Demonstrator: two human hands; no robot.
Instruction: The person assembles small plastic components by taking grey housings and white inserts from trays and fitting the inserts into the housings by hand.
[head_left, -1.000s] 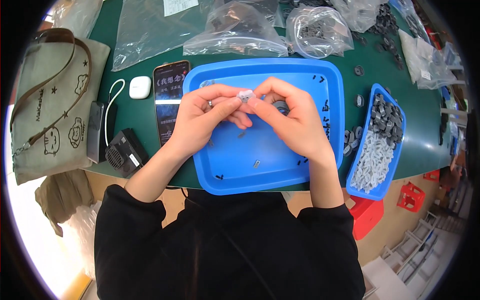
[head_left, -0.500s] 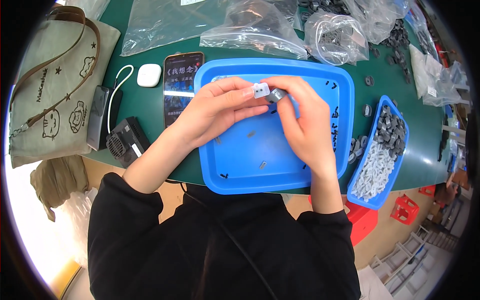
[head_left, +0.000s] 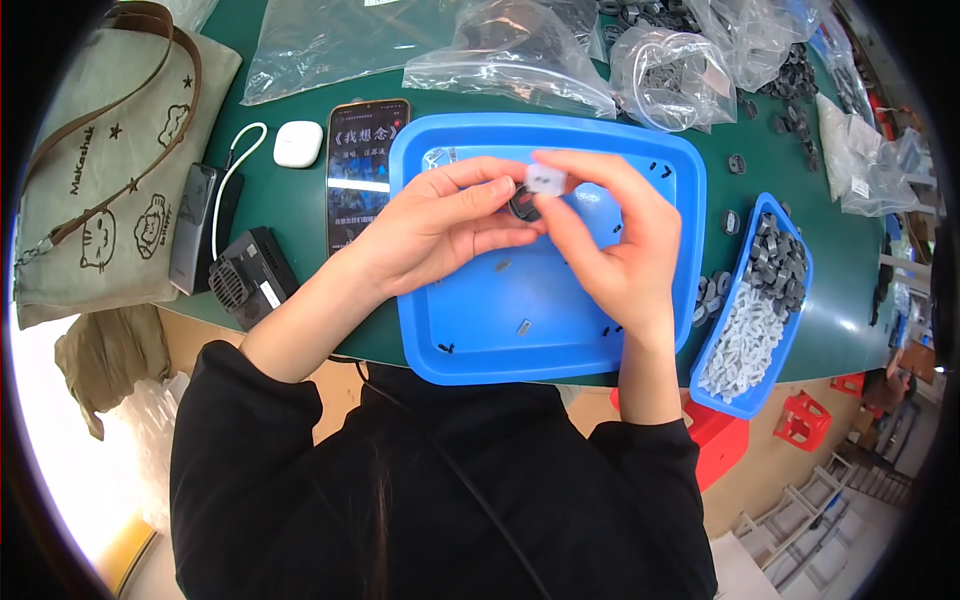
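Both my hands meet over the blue tray (head_left: 560,372), fingertips nearly touching. My left hand (head_left: 425,222) is closed on a small dark grey plastic housing (head_left: 524,203), its hollow side partly showing. Between the thumb and forefinger of my right hand (head_left: 625,235) is a small white plastic piece (head_left: 545,180) with dark spots, blurred by motion. It sits just above the grey housing; whether the two touch I cannot tell. On the tray floor lie a small greyish strip (head_left: 524,327) and several tiny black parts (head_left: 612,330).
A smaller blue tray (head_left: 708,392) on the right holds grey housings (head_left: 775,250) and white pieces (head_left: 742,340). Clear plastic bags (head_left: 510,60) lie along the back. Left of the large tray are a phone (head_left: 358,170), a white case (head_left: 298,145), a black device (head_left: 253,278) and a cloth bag (head_left: 120,170).
The white piece has passed from my left fingers to my right, and the grey housing from right to left. My right hand has shifted slightly right.
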